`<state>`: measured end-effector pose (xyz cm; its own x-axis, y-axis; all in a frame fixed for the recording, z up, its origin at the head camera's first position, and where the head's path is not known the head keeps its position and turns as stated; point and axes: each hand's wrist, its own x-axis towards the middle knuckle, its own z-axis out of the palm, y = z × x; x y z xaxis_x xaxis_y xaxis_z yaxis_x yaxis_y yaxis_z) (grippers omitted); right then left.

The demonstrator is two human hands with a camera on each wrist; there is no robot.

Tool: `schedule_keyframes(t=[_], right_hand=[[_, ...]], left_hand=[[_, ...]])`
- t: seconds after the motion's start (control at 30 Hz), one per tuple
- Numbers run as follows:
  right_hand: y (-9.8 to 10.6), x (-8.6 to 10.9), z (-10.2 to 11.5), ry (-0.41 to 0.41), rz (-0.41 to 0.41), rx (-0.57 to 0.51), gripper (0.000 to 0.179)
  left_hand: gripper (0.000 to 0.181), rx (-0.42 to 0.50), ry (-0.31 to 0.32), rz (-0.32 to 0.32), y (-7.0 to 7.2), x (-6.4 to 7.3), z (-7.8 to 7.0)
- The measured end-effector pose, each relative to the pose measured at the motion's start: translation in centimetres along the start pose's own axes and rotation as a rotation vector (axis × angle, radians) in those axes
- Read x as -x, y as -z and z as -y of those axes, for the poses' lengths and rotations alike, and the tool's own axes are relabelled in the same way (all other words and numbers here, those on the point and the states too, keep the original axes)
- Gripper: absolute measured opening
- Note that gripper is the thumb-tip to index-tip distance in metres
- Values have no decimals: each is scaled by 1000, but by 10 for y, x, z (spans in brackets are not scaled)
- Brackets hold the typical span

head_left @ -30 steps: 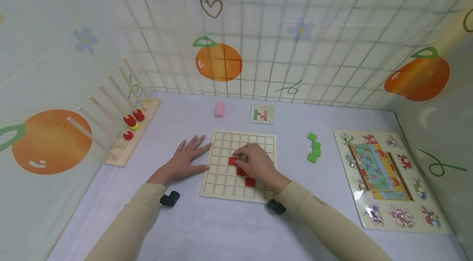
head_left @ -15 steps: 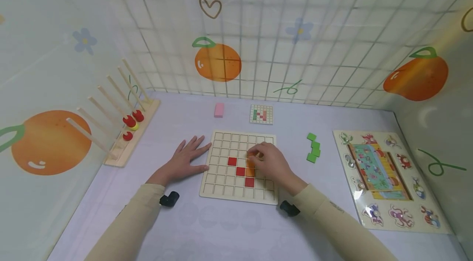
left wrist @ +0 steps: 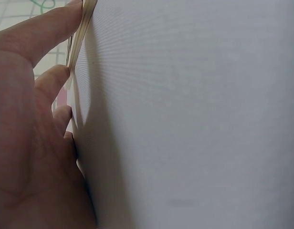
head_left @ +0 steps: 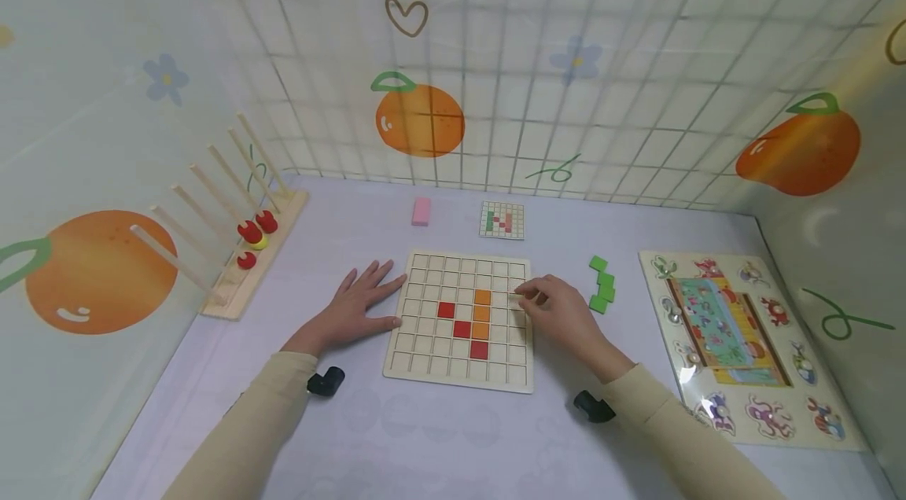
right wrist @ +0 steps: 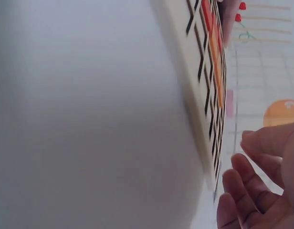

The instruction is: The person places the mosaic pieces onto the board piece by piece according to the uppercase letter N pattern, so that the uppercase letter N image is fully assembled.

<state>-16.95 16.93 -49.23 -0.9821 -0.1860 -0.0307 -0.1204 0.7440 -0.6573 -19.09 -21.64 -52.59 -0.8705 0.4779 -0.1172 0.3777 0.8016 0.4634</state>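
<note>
A light wooden grid board (head_left: 421, 345) lies flat in front of me. Several square tiles sit in its cells: red tiles (head_left: 446, 310) on a diagonal, and an upright column of orange tiles (head_left: 481, 314). My left hand (head_left: 350, 305) rests palm down on the table with spread fingers, its thumb and a fingertip at the board's left edge. Over the board's right edge is my right hand (head_left: 562, 318), loosely curved. In the right wrist view its thumb and fingers (right wrist: 246, 174) are apart, with nothing between them. Several green tiles (head_left: 605, 280) lie just beyond it on the table.
Behind the board lie a small pattern card (head_left: 502, 220) and a pink block (head_left: 421, 211). A peg rack (head_left: 230, 299) with red and yellow pieces stands at the left. A picture puzzle board (head_left: 679, 398) lies at the right.
My right hand has moved right, from the red tiles across the orange column to the board's right edge. The orange tiles it covered now show. My left hand has stayed put.
</note>
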Motion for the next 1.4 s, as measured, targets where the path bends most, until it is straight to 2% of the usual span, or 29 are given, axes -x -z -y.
schedule_keyframes(t=[0.3, 0.57, 0.83, 1.13, 1.4], right_hand=[[24, 12, -38, -53, -58, 48, 21], [49, 24, -63, -90, -99, 95, 23], [58, 28, -82, -104, -105, 106, 23], [54, 26, -83, -92, -87, 102, 25], [36, 17, -69, -70, -56, 87, 26]], left_hand=[[82, 1, -2, -2, 0, 0, 0], [83, -7, 0, 1, 0, 0, 1], [82, -12, -2, -1, -1, -1, 1], [82, -7, 4, -3, 0, 0, 0], [82, -1, 2, -1, 0, 0, -1]])
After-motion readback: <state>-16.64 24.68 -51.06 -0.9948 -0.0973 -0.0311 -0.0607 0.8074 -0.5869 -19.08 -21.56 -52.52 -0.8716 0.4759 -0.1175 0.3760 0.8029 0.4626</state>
